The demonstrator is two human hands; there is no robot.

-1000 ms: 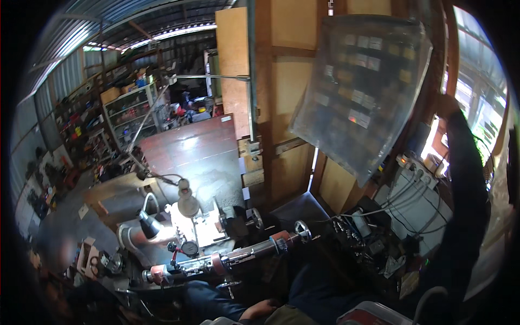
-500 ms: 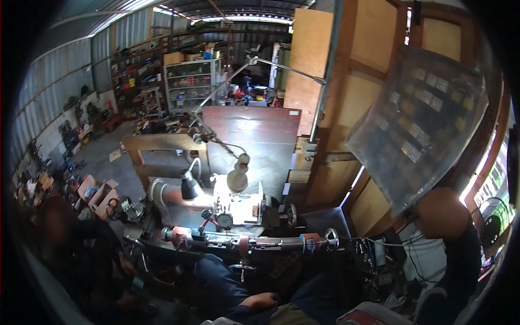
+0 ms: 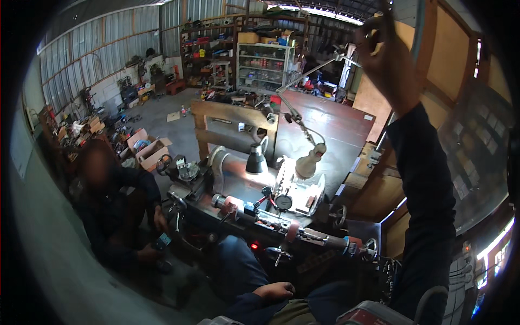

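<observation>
My left hand (image 3: 273,291) rests on my lap, its fingertips too dark to read. High at the upper right, my right hand (image 3: 392,70) is raised on a stretched arm. Its fingers are bent in toward the thumb near the picture's top edge; whatever they hold, if anything, I cannot make out. Below it, a long horizontal bar assembly (image 3: 246,216) with reddish collars crosses the machine in front of me. A round dial gauge (image 3: 283,202) stands over it on a red arm. A metal handwheel (image 3: 370,249) caps its right end.
Two work lamps, a black one (image 3: 256,160) and a beige one (image 3: 309,164), light the machine. A wooden frame (image 3: 233,111) stands behind. At the left, a seated co-worker (image 3: 116,211) holds a phone-like device (image 3: 162,240). Cardboard boxes (image 3: 153,151) and clutter line the floor.
My right hand has gone up from the right side to the top of the picture. The view has shifted left and tilted, so the machine appears further right. My left hand stays on my lap.
</observation>
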